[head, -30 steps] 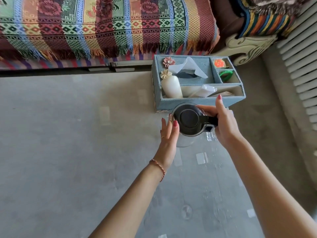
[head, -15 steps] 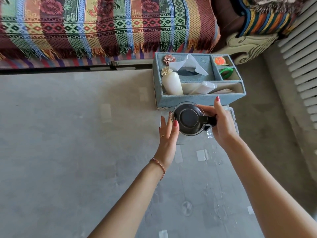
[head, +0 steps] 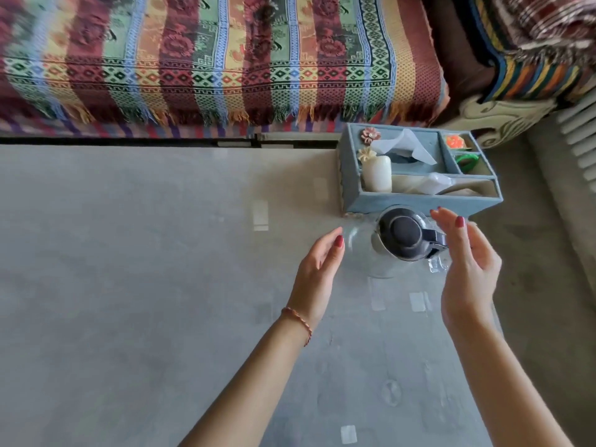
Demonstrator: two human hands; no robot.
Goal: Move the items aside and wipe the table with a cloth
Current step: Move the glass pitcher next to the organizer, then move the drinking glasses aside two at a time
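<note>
A clear glass kettle [head: 400, 243] with a black lid and handle stands on the glass table [head: 145, 269], right in front of the blue organizer box [head: 416, 201]. My left hand [head: 317, 272] hovers just left of the kettle, fingers relaxed, a small gap from the glass. To the kettle's right, my right hand [head: 467, 269] is held with its fingers spread, off the black handle. Neither hand holds anything. No cloth is in view.
The organizer box holds a tissue pack [head: 403, 148], a cream bottle [head: 377, 174], and small orange and green items. A sofa with a striped woven throw [head: 209, 59] runs along the table's far edge. A radiator [head: 580, 137] is at the right.
Both hands have come off the kettle and opened; the right hand let go of the handle. The kettle now stands on the table against the box.
</note>
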